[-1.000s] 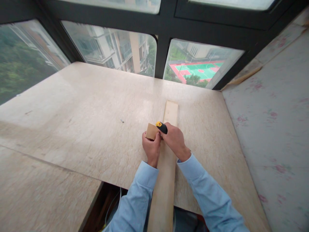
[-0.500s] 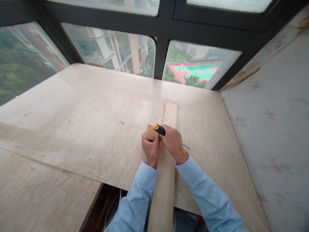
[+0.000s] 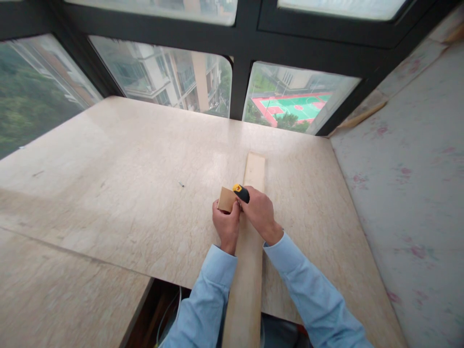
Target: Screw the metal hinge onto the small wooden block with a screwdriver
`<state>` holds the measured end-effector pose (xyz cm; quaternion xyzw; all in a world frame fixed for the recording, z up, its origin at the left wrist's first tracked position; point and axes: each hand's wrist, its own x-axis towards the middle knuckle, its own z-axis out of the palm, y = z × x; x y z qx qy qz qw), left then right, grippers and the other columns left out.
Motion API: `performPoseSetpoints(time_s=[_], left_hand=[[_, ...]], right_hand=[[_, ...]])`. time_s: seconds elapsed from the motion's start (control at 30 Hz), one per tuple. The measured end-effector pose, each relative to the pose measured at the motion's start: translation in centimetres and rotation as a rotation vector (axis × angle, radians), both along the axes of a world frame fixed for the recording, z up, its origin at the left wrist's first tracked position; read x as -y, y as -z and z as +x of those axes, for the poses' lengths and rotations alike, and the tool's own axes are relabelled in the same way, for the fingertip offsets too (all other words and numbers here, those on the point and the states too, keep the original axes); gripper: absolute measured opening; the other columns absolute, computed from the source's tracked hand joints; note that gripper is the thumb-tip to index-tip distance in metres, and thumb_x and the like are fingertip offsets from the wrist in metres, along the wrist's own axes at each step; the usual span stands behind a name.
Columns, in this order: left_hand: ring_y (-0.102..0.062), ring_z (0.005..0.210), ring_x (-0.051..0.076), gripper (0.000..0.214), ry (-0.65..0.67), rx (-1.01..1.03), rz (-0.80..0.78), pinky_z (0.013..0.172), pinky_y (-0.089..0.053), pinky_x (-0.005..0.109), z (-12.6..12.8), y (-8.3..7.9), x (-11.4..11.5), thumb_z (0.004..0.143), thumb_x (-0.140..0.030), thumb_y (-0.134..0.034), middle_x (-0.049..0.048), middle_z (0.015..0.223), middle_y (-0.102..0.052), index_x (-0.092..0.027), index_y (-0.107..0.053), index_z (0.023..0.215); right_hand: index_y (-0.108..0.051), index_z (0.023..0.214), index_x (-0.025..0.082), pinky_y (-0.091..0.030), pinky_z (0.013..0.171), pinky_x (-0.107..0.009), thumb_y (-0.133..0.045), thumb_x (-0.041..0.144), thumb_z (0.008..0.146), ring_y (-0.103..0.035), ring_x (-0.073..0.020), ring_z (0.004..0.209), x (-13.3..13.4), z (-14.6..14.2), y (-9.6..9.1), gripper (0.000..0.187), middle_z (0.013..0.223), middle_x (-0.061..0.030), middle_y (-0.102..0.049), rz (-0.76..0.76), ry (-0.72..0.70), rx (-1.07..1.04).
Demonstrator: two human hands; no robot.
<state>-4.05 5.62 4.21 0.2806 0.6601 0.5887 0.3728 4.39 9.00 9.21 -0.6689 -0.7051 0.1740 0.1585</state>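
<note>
My left hand (image 3: 227, 226) is closed around a small flat piece of wood (image 3: 226, 199), thumb on its near right side. My right hand (image 3: 261, 212) is wrapped round a screwdriver (image 3: 241, 193) with a black and yellow handle; the handle's end sticks out toward the upper left, and most of the shaft is hidden behind the hand and wrist. The fingers of both hands meet above a long wooden board (image 3: 244, 285). Something tiny and shiny shows between them, too small to name. A small screw (image 3: 181, 184) lies to the left on the countertop.
The board lies lengthwise on the pale marble-patterned countertop (image 3: 145, 159) and reaches over its front edge toward me. A dark opening with a cable (image 3: 177, 309) is at the front left. Dark window frames (image 3: 239, 87) stand behind, and a flowered wall (image 3: 406, 183) at the right.
The screwdriver has turned slightly: its grey shaft, seen past my right wrist before, is now almost wholly hidden. My left hand and the wood piece stay nearly in place.
</note>
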Motion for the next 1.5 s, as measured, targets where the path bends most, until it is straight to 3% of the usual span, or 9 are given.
performPoseSetpoints(time_s=[0.23, 0.4, 0.67, 0.97, 1.13, 1.3, 1.5], left_hand=[[-0.063, 0.072, 0.018, 0.042, -0.003, 0.023, 0.013, 0.059, -0.048, 0.026, -0.1, 0.0, 0.0, 0.071, -0.04, -0.078, 0.0045, 0.084, -0.065, -0.016, -0.054, 0.095], [-0.063, 0.071, 0.018, 0.043, 0.004, 0.024, 0.002, 0.058, -0.048, 0.026, -0.1, 0.0, 0.1, 0.071, -0.042, -0.078, 0.0045, 0.083, -0.065, -0.017, -0.054, 0.095], [-0.061, 0.068, 0.016, 0.035, -0.006, -0.024, -0.012, 0.057, -0.046, 0.025, 0.0, 0.0, 0.1, 0.073, -0.038, -0.075, 0.0027, 0.08, -0.063, -0.017, -0.054, 0.092], [-0.062, 0.067, 0.017, 0.033, -0.011, -0.011, -0.007, 0.057, -0.046, 0.025, 0.0, -0.7, 0.0, 0.07, -0.034, -0.075, 0.0025, 0.078, -0.064, -0.017, -0.054, 0.089], [-0.061, 0.065, 0.016, 0.033, -0.009, 0.016, -0.014, 0.055, -0.045, 0.025, 0.0, -0.8, 0.0, 0.07, -0.035, -0.075, 0.0015, 0.076, -0.063, -0.017, -0.054, 0.089], [-0.061, 0.065, 0.016, 0.031, -0.01, 0.0, -0.004, 0.055, -0.046, 0.025, 0.1, -0.5, 0.0, 0.073, -0.035, -0.074, 0.0011, 0.076, -0.062, -0.017, -0.054, 0.089], [-0.064, 0.067, 0.017, 0.032, -0.011, -0.004, -0.002, 0.058, -0.047, 0.026, 0.1, -0.6, 0.0, 0.072, -0.035, -0.075, 0.0029, 0.078, -0.065, -0.016, -0.055, 0.089]], right_hand=[[-0.067, 0.114, 0.024, -0.046, 0.073, -0.028, -0.055, 0.031, 0.097, -0.071, -0.0232, 0.093, 0.0, 0.2, -0.1, 0.021, 0.106, -0.0063, -0.076, 0.011, -0.016, -0.043], [-0.063, 0.124, 0.022, -0.048, 0.089, -0.03, -0.06, 0.023, 0.092, -0.066, -0.0222, 0.111, -0.4, 0.7, 0.1, 0.033, 0.123, -0.0074, -0.071, 0.046, -0.073, -0.194], [-0.066, 0.114, 0.023, -0.049, 0.077, -0.031, -0.062, 0.032, 0.09, -0.07, -0.0252, 0.095, -0.5, 0.9, 0.4, 0.025, 0.106, -0.0071, -0.075, 0.012, -0.013, -0.133], [-0.067, 0.116, 0.023, -0.05, 0.085, -0.03, -0.059, 0.022, 0.091, -0.069, -0.023, 0.104, -0.6, 1.1, 0.0, 0.026, 0.112, -0.0059, -0.075, 0.015, -0.1, -0.241], [-0.066, 0.117, 0.021, -0.048, 0.095, -0.031, -0.062, 0.015, 0.084, -0.065, -0.0218, 0.112, -0.7, 1.4, 0.2, 0.034, 0.12, -0.0063, -0.072, 0.067, -0.149, -0.283], [-0.068, 0.114, 0.02, -0.049, 0.084, -0.033, -0.065, 0.03, 0.087, -0.068, -0.0261, 0.101, -0.7, 1.5, 0.3, 0.029, 0.109, -0.0087, -0.074, 0.018, -0.049, -0.156], [-0.068, 0.112, 0.023, -0.047, 0.073, -0.031, -0.061, 0.035, 0.091, -0.07, -0.0263, 0.094, -0.3, 1.0, 0.2, 0.026, 0.103, -0.0074, -0.076, 0.021, 0.004, -0.103]])
